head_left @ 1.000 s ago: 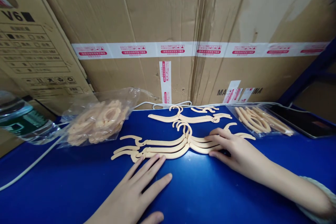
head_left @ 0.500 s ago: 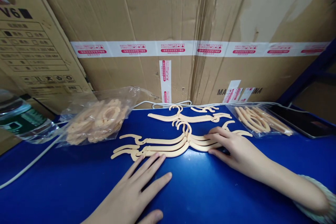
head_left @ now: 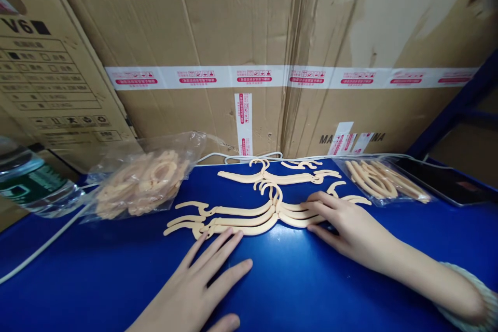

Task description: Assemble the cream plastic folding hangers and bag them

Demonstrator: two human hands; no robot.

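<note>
Several beige folding clothes hangers (head_left: 252, 230) lie nested together on the blue table, their hooks pointing away from me. My left hand (head_left: 206, 280) is open, fingers spread, with its fingertips at the front hanger's left arm. My right hand (head_left: 338, 220) has its fingers over the right arms of the hangers and its thumb at the front edge, closed about them; part of those arms is hidden beneath it. Just behind the nested group lies another beige hanger (head_left: 288, 180), with small loose beige hook pieces (head_left: 301, 165) beyond it.
A clear bag of beige parts (head_left: 143, 181) lies left, beside a water bottle (head_left: 33, 179). At right are a smaller bag of parts (head_left: 383, 181) and a dark phone-like device (head_left: 439, 181). A white cable (head_left: 42, 246) crosses the table (head_left: 295, 290). Cardboard boxes (head_left: 175, 114) stand behind.
The view has shifted slightly. Both hands and the hangers keep nearly the same places relative to each other.
</note>
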